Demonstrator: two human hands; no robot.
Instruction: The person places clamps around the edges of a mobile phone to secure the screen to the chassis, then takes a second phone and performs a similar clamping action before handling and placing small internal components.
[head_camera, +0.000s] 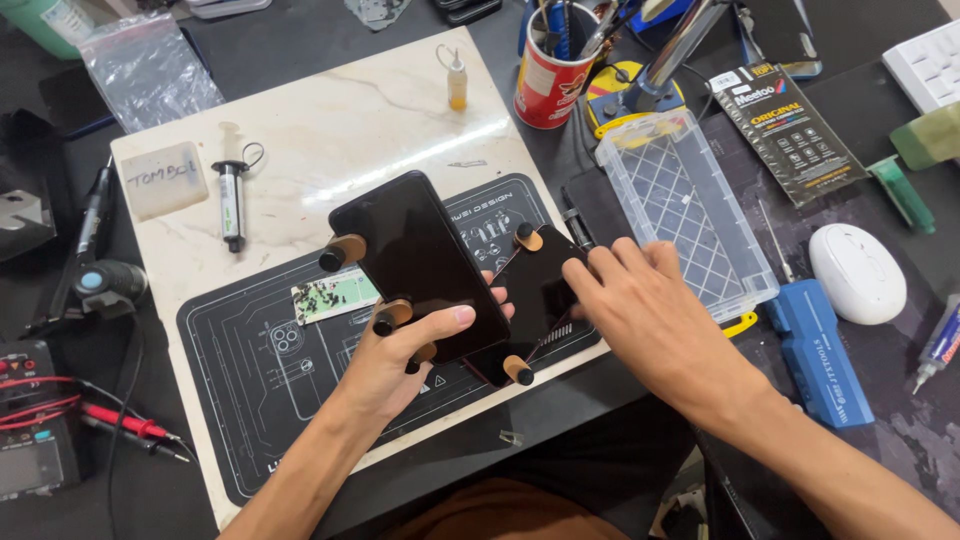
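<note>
So my left hand (400, 355) is wrapped around the edge of a black phone (420, 265), thumb across the glass, lifting it tilted off the dark work mat (260, 370). A few clamps (343, 251) with black knobs are clipped along its left edge. My right hand (640, 310) sits at about 3 o'clock from it, fingers resting flat on the second black panel (540, 295) underneath, not pinching anything. Small green circuit board (335, 297) lies at 9 o'clock from the phone, a clear plastic tray (690, 215) at 2 o'clock, red cup (548, 75) of tools up at 1.
</note>
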